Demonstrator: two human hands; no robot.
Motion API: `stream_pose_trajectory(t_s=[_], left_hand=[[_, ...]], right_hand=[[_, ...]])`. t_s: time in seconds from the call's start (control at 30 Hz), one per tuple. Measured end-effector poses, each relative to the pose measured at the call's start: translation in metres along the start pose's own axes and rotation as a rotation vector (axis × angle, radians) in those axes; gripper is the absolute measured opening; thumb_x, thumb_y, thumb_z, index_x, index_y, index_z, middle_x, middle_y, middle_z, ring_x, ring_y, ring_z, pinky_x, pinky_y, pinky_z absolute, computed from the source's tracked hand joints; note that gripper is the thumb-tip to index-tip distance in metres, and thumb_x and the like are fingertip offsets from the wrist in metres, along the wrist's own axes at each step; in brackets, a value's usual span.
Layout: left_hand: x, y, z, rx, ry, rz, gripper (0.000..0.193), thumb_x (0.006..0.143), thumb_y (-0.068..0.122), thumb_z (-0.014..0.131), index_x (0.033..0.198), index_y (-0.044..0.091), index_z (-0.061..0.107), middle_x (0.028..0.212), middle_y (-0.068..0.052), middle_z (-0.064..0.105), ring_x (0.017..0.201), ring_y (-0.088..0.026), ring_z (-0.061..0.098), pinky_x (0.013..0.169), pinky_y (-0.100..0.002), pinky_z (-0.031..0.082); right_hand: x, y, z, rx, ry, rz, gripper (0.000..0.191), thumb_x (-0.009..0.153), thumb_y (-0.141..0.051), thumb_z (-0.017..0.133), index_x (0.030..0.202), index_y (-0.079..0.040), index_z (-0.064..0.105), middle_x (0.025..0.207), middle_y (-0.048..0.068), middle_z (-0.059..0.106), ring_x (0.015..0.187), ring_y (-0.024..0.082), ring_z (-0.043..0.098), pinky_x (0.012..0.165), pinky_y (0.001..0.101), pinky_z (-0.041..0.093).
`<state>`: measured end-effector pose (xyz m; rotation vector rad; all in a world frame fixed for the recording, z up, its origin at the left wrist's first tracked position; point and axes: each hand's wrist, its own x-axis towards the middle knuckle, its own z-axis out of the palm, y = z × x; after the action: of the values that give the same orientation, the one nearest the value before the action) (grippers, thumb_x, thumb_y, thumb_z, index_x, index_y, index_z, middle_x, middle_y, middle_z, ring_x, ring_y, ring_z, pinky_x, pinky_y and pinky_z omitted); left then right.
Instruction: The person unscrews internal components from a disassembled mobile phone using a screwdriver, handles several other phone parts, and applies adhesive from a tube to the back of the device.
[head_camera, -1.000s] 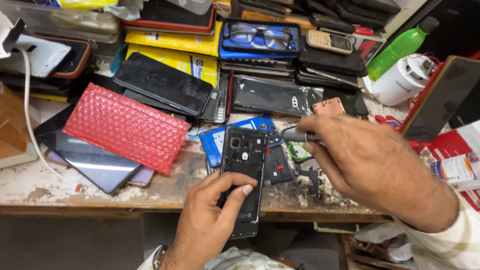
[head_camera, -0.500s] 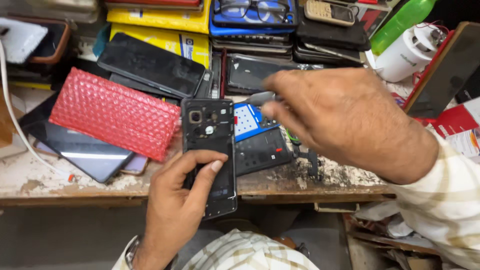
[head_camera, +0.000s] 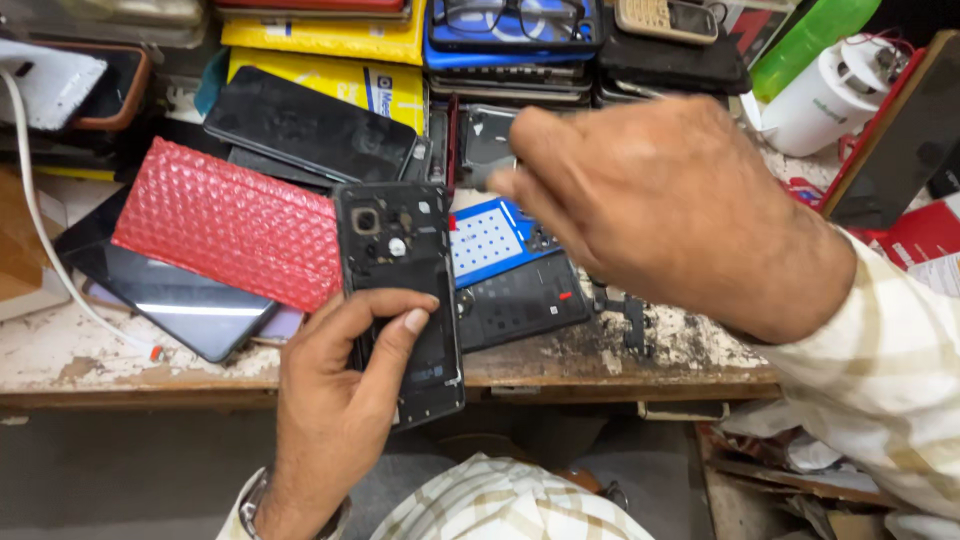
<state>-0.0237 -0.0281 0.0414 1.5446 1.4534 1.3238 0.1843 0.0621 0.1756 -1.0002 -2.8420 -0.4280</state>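
Hands at work over a cluttered repair tabletop (head_camera: 60, 355): the left hand (head_camera: 335, 400), at lower centre of the frame, has its fingers clamped around a black smartphone (head_camera: 400, 290) with its back cover off, thumb pressed across the exposed rear so the camera end points up and away from the body, steadying it for access. The right hand (head_camera: 660, 215), filling centre right, hovers above the phone with fingers drawn together around a slim tool whose tip is barely visible; what kind of tool it is cannot be told. Just left of the phone lies a red bubble-wrap pouch (head_camera: 225, 235); behind it, a blue-framed parts tray (head_camera: 485, 240), stacked handsets, and spectacles (head_camera: 510, 15) at the top centre.
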Motion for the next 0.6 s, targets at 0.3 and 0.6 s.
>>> stream_pose_trajectory(t_s=[0.3, 0.6], left_hand=[[0.001, 0.0, 0.002, -0.031, -0.003, 0.033, 0.013, 0.094, 0.011, 0.069, 0.102, 0.004, 0.076, 0.089, -0.005, 0.077, 0.082, -0.013, 0.071, 0.074, -0.027, 0.052], [-0.003, -0.003, 0.01, -0.096, -0.048, -0.034, 0.012, 0.093, 0.01, 0.07, 0.101, 0.004, 0.077, 0.088, -0.004, 0.076, 0.082, -0.01, 0.069, 0.074, -0.025, 0.052]], right_hand=[[0.012, -0.005, -0.009, 0.139, 0.176, -0.156, 0.018, 0.096, -0.016, 0.067, 0.099, -0.002, 0.059, 0.075, 0.012, 0.064, 0.071, 0.034, 0.067, 0.06, 0.0438, 0.052], [-0.001, 0.001, 0.007, 0.294, 0.294, -0.197, 0.022, 0.094, -0.007, 0.074, 0.104, 0.003, 0.058, 0.089, 0.016, 0.066, 0.08, 0.034, 0.068, 0.069, 0.0424, 0.053]])
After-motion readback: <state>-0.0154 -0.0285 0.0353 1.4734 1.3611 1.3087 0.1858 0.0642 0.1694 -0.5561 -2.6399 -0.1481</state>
